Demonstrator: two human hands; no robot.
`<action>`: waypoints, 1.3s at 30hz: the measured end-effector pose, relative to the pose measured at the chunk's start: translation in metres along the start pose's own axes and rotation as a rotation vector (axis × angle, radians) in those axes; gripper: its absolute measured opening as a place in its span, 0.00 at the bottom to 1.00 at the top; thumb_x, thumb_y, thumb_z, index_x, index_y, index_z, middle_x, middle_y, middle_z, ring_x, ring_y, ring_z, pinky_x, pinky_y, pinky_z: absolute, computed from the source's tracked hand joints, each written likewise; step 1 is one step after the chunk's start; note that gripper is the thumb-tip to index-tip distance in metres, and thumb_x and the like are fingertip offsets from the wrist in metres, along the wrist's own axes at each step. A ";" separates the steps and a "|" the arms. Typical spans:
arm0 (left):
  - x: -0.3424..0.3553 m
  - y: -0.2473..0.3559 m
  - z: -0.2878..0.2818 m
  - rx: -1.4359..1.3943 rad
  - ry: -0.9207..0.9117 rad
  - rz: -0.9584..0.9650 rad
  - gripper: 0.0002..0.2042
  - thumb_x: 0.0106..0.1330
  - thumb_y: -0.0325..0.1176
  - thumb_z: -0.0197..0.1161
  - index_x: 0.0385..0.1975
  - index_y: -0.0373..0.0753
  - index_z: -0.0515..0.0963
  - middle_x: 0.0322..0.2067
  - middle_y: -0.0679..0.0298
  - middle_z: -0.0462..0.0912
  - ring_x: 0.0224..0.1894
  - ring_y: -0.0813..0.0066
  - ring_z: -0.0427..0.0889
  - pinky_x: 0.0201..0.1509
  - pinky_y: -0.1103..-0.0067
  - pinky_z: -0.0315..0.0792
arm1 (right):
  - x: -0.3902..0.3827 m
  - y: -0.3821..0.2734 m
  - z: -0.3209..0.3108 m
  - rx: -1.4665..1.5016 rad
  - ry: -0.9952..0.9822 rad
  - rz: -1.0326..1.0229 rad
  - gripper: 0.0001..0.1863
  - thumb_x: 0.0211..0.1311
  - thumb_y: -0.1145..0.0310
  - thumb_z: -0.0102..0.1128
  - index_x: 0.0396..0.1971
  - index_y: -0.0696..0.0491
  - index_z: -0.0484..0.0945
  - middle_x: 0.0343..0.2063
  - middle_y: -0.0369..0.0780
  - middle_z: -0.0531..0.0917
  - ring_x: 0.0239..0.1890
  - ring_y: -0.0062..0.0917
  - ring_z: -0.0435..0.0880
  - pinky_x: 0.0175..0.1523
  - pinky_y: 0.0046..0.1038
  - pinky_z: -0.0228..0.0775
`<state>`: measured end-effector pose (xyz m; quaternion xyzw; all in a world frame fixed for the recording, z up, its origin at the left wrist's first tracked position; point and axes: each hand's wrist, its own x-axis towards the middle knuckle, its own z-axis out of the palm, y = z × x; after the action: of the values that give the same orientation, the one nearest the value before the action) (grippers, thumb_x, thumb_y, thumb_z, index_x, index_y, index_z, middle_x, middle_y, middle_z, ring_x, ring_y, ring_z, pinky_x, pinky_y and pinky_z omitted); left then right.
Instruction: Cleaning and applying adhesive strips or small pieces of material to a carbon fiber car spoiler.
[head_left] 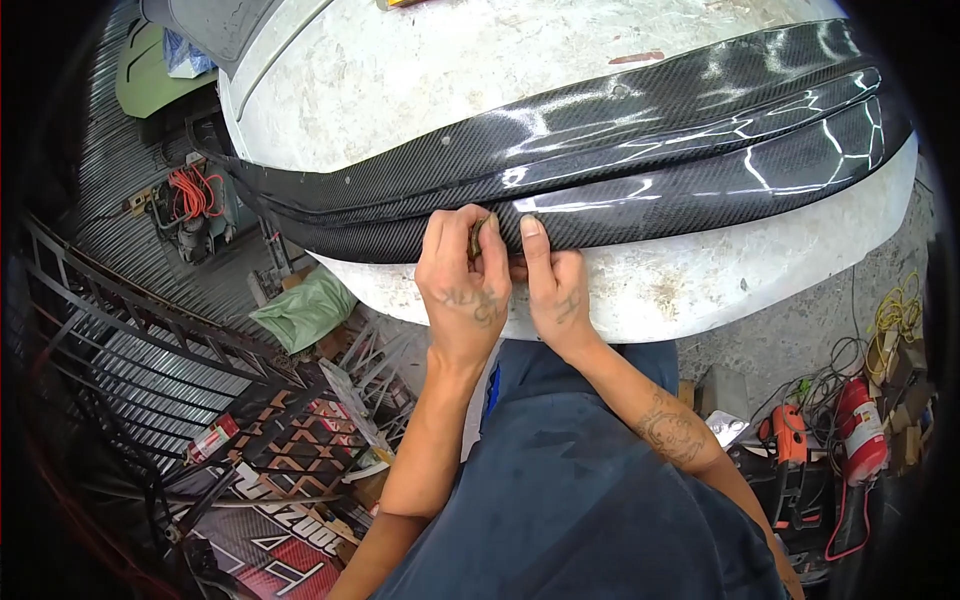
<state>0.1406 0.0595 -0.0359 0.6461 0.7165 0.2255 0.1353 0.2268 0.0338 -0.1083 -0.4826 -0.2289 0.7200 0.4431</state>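
With the carbon-weave panel (pixel 700 125) spanning mid-left to upper right of the frame, the left hand (pixel 464 290), fingertips pinching a small brownish piece (pixel 477 240), should work its lower edge lightly while the right hand (pixel 558 292) steadies it, thumb on top, other fingers too hidden to tell.

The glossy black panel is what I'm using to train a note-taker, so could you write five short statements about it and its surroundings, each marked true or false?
1. The right hand has its thumb on the near edge of the glossy black panel. True.
2. The panel lies on a bright green surface. False: it lies on a white, stained surface.
3. A small brownish thing shows between the fingers of the left hand. True, though too little shows to name it.
4. The yellow cable is at the picture's left. False: it is at the right.
5. An orange cable is at the picture's left. True.
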 end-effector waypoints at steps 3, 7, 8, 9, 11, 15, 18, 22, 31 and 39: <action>-0.009 0.005 -0.008 -0.008 -0.069 -0.124 0.03 0.67 0.17 0.61 0.38 0.28 0.79 0.30 0.56 0.76 0.22 0.70 0.74 0.25 0.76 0.69 | 0.003 0.004 0.000 0.017 0.003 -0.008 0.27 0.80 0.59 0.53 0.20 0.61 0.75 0.11 0.36 0.72 0.16 0.15 0.70 0.22 0.28 0.59; -0.005 0.006 -0.005 -0.023 -0.028 -0.048 0.03 0.67 0.17 0.61 0.38 0.28 0.79 0.30 0.56 0.76 0.22 0.70 0.74 0.24 0.76 0.68 | -0.002 -0.002 -0.001 -0.002 0.019 0.007 0.26 0.79 0.59 0.53 0.20 0.61 0.75 0.11 0.37 0.73 0.16 0.16 0.70 0.22 0.29 0.59; -0.011 0.006 -0.007 -0.031 -0.035 -0.090 0.03 0.67 0.19 0.63 0.37 0.28 0.79 0.29 0.59 0.76 0.23 0.75 0.71 0.25 0.77 0.65 | -0.003 0.000 0.001 0.016 0.025 0.006 0.26 0.79 0.59 0.53 0.20 0.61 0.75 0.11 0.37 0.74 0.16 0.16 0.70 0.23 0.29 0.59; -0.012 0.005 -0.008 -0.039 -0.043 -0.132 0.03 0.67 0.20 0.64 0.37 0.28 0.79 0.28 0.62 0.76 0.23 0.80 0.68 0.26 0.79 0.63 | -0.002 0.000 0.002 0.033 0.031 0.005 0.26 0.79 0.59 0.53 0.20 0.61 0.75 0.11 0.38 0.74 0.16 0.16 0.71 0.23 0.29 0.60; -0.003 0.003 -0.004 -0.045 -0.035 -0.096 0.02 0.66 0.19 0.63 0.37 0.28 0.79 0.29 0.58 0.76 0.23 0.75 0.71 0.26 0.78 0.65 | 0.001 -0.001 0.000 0.000 0.016 -0.005 0.26 0.80 0.59 0.52 0.21 0.62 0.76 0.11 0.38 0.74 0.16 0.16 0.71 0.23 0.29 0.60; -0.010 -0.003 -0.010 -0.256 0.007 -0.275 0.02 0.71 0.20 0.60 0.40 0.30 0.77 0.29 0.63 0.79 0.25 0.83 0.73 0.28 0.82 0.66 | 0.000 -0.013 0.002 0.098 -0.051 0.089 0.27 0.81 0.57 0.50 0.27 0.64 0.79 0.17 0.44 0.82 0.20 0.23 0.82 0.27 0.26 0.73; -0.019 -0.009 -0.033 -0.520 0.087 -0.546 0.03 0.76 0.25 0.60 0.44 0.33 0.76 0.29 0.72 0.80 0.28 0.93 0.71 0.29 0.90 0.61 | 0.001 -0.012 -0.001 0.229 -0.126 0.168 0.29 0.81 0.54 0.47 0.31 0.67 0.80 0.24 0.52 0.87 0.27 0.32 0.90 0.35 0.28 0.84; -0.026 -0.017 -0.054 -0.538 0.051 -0.532 0.06 0.75 0.27 0.63 0.46 0.33 0.78 0.28 0.72 0.78 0.27 0.90 0.70 0.30 0.89 0.62 | 0.000 -0.010 0.001 0.198 -0.135 0.163 0.32 0.81 0.51 0.46 0.32 0.69 0.80 0.24 0.52 0.87 0.27 0.33 0.90 0.34 0.28 0.84; -0.041 -0.052 -0.066 -0.647 -0.015 -0.313 0.06 0.72 0.22 0.64 0.45 0.32 0.78 0.40 0.66 0.79 0.37 0.84 0.77 0.41 0.85 0.72 | -0.005 -0.015 0.023 0.080 -0.009 0.092 0.13 0.71 0.68 0.64 0.35 0.65 0.82 0.28 0.43 0.87 0.26 0.25 0.88 0.31 0.24 0.81; -0.044 -0.081 -0.083 -0.677 -0.149 -0.085 0.08 0.65 0.15 0.67 0.42 0.29 0.82 0.52 0.56 0.75 0.53 0.73 0.79 0.56 0.79 0.76 | -0.005 -0.025 0.042 0.087 0.230 0.086 0.17 0.67 0.62 0.69 0.31 0.65 0.82 0.25 0.44 0.85 0.21 0.26 0.86 0.25 0.25 0.79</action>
<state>0.0364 -0.0008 -0.0089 0.5488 0.6155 0.3970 0.4031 0.2001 0.0462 -0.0693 -0.5516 -0.1245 0.6875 0.4556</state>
